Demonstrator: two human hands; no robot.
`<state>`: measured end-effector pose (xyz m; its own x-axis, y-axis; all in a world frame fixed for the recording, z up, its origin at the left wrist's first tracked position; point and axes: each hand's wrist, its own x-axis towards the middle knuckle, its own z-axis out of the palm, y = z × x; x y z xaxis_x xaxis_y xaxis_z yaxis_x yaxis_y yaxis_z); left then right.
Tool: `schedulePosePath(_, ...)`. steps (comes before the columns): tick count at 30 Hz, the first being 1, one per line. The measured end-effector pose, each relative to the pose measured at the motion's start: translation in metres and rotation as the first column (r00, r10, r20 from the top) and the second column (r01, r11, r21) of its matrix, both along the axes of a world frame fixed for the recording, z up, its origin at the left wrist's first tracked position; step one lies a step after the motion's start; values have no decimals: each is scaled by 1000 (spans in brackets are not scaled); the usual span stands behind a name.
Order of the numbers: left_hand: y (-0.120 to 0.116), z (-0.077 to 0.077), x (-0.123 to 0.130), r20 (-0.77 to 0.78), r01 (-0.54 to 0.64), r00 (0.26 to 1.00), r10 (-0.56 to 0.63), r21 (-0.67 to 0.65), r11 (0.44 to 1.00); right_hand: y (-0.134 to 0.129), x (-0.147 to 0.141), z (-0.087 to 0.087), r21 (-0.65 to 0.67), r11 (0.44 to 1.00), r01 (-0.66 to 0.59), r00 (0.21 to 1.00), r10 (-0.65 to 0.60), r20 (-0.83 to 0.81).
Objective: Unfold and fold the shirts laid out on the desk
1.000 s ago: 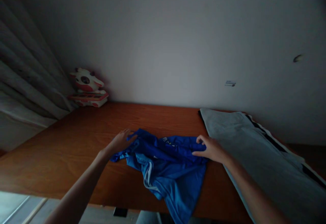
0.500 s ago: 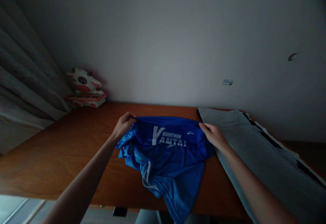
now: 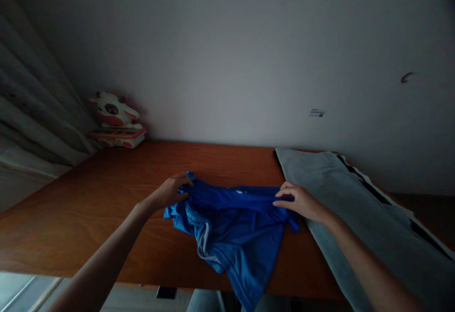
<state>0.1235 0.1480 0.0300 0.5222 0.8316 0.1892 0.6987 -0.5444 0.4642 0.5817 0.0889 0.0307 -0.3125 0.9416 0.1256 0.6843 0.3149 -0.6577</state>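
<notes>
A blue T-shirt (image 3: 245,236) lies bunched on the wooden table, its lower end hanging over the front edge. My left hand (image 3: 174,190) has its fingers and thumb around the shirt's upper left part. At the upper right part, my right hand (image 3: 300,202) holds the fabric between thumb and fingers, with a small gap visible behind the fingertips. The upper part of the shirt is folded down between both hands, so its white lettering is mostly hidden. Crumpled lighter blue cloth with a pale strip shows below the left hand.
Grey clothing (image 3: 341,208) with black and white edges lies flat along the right side of the table (image 3: 117,198). A cow-shaped toy (image 3: 115,118) stands at the back left beside a curtain (image 3: 31,103). A wall (image 3: 227,66) rises behind the table.
Both hands have come down and toward me with the shirt's top edge. The upper part has folded over, covering the white lettering that showed before.
</notes>
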Motion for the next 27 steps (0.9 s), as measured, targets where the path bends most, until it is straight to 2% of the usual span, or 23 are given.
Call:
schedulePosePath(3,-18,-21,-3,-112,96,989,-100,-41,995,-22,1,-21,-139,987,-82,985,101,141)
schedulePosePath(6,-34,-41,-2,-126,106,986,-110,-38,994,-45,-7,-40,-203,976,-77,971,120,207)
schedulePosePath(10,-50,-60,0,-66,36,997,-37,-17,999,-61,-21,-54,-112,994,2,966,27,257)
schedulePosePath(15,-75,-67,11,-124,-108,986,108,6,994,-46,-22,-68,28,999,27,956,-34,291)
schedulePosePath(18,-86,-60,15,-147,-129,981,126,-9,992,-27,-15,-68,53,998,24,973,-36,227)
schedulePosePath(20,-85,-49,12,-138,-94,986,92,-8,996,-17,-10,-61,50,999,22,989,-30,147)
schedulePosePath(23,-79,-25,-1,-128,-98,985,112,112,989,-13,-4,-37,35,998,59,996,-61,71)
schedulePosePath(25,-77,-5,-12,-122,-151,978,171,159,976,-19,-2,-16,-55,997,50,997,-46,62)
schedulePosePath(27,-79,16,-22,-128,-149,980,153,36,988,-27,-1,3,-212,977,-6,998,19,57)
